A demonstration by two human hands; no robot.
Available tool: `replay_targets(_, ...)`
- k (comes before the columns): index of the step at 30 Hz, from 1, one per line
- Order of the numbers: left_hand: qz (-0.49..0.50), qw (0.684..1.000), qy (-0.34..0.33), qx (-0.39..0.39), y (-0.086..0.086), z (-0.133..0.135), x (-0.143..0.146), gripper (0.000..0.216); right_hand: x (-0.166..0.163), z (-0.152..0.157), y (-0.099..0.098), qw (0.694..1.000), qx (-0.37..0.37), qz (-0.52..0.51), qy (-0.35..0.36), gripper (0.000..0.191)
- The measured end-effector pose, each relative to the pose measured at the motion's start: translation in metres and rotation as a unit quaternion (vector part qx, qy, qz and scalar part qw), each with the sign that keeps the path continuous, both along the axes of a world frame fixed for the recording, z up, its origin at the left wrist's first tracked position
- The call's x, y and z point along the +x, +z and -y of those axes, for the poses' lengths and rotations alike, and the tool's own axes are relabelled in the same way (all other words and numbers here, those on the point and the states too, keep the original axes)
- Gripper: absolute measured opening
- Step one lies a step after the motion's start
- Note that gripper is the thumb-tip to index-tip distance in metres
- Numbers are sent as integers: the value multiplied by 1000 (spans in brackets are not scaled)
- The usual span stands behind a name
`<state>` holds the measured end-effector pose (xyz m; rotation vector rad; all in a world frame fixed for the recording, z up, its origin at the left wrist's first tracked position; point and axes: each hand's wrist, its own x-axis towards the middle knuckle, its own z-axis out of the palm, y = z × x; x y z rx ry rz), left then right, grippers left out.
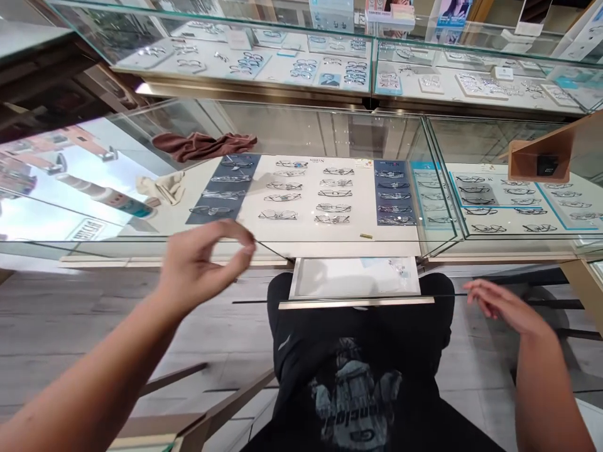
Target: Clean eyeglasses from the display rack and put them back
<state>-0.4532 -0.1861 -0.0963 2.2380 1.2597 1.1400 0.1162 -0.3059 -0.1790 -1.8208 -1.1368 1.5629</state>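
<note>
My left hand [202,263] is at the near glass edge of the display case [348,243]. Its thumb and index finger curl into a ring with the tips close together; whatever they pinch, if anything, cannot be made out. My right hand [504,304] hangs to the right of my knee with its fingers loosely stretched and holds nothing. Between the hands, a shallow white drawer [311,279] is pulled out over my lap, with small clear packets [399,269] at its right end. Inside the case, several eyeglass frames [277,215] lie in rows on white and dark blue panels.
A brown cloth [205,146] and a crumpled pale cloth [164,188] lie at the left. On the right, a brown box-like stand [534,160] sits over another case of glasses. Behind is a further glass counter [264,81]. A wooden chair part [226,408] stands lower left.
</note>
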Motion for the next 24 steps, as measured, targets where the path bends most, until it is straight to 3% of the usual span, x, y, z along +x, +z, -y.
replay_targets(2, -27, 991, -113, -67, 3, -1, 35, 9, 0, -26, 33, 994, 96, 46, -8, 47)
replay_targets(4, -54, 964, -220, -143, -5, -8, 68, 11, -10, -61, 51, 966, 228, 109, -52, 36)
replay_targets(6, -75, 925, -303, -218, -22, -17, 99, 7, -21, -101, 54, 914, 338, 204, -90, 24)
replay_targets(8, -100, 885, -352, -286, -44, -25, 126, 6, -29, -137, 46, 864, 399, 298, -69, 14)
replay_targets(11, -134, 841, -367, -375, -75, -34, 158, 6, -33, -170, 27, 812, 433, 391, -21, 8)
replay_targets(15, -127, 821, -374, -411, -105, -47, 186, 5, -32, -170, 8, 761, 454, 463, -35, 9)
replay_targets(24, -174, 914, -249, -269, -170, -95, 235, 4, -42, -154, 6, 742, 456, 486, -74, 15)
